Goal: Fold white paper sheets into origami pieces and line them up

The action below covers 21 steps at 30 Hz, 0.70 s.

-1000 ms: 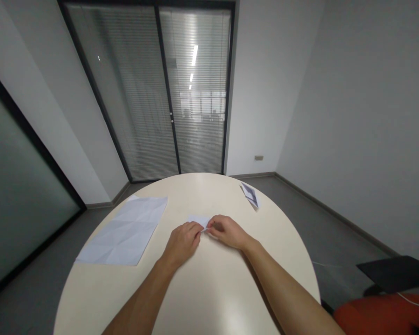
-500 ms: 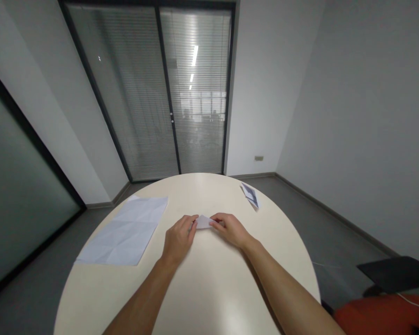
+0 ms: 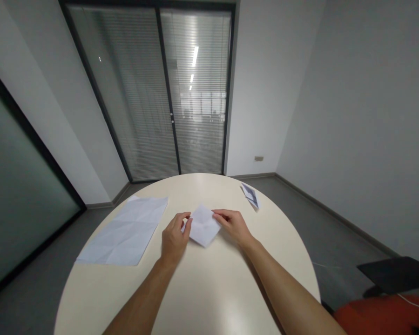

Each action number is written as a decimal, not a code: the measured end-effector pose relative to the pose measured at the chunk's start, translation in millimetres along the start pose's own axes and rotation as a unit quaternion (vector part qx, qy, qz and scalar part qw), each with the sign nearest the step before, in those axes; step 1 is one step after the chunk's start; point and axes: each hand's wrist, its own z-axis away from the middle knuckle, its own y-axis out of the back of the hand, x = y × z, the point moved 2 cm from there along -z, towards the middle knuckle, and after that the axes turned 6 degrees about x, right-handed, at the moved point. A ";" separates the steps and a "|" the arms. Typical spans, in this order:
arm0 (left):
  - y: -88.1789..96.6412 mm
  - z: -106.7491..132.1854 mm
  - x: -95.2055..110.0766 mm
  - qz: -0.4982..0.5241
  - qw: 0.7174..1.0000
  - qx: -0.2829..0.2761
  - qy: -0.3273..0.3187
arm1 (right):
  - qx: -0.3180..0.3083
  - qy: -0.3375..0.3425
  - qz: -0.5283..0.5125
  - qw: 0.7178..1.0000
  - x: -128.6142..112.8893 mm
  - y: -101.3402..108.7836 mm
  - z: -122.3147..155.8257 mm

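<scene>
Between my two hands is a small folded piece of white paper (image 3: 204, 227), shaped like a diamond with one corner towards me. My left hand (image 3: 175, 234) pinches its left corner between thumb and fingers. The upper right edge is pinched by my right hand (image 3: 233, 225). To the left lies a large creased sheet of white paper (image 3: 127, 235), spread flat. At the far right of the table is a small folded paper (image 3: 250, 195) with a dark print on it.
Everything lies on a round cream table (image 3: 202, 288). Beyond it stands a glass partition with blinds (image 3: 143, 116). A red chair (image 3: 377, 316) and a dark flat panel (image 3: 398, 274) are at the lower right.
The paper between my hands showed as a small, low triangle and now shows as a larger diamond, its lower corner nearer me. My hands have shifted slightly and still hold it.
</scene>
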 end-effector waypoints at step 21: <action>-19.4 8.7 -12.9 -0.027 0.984 -0.172 -0.037 | -0.073 -0.029 0.145 0.986 19.5 -4.1 3.1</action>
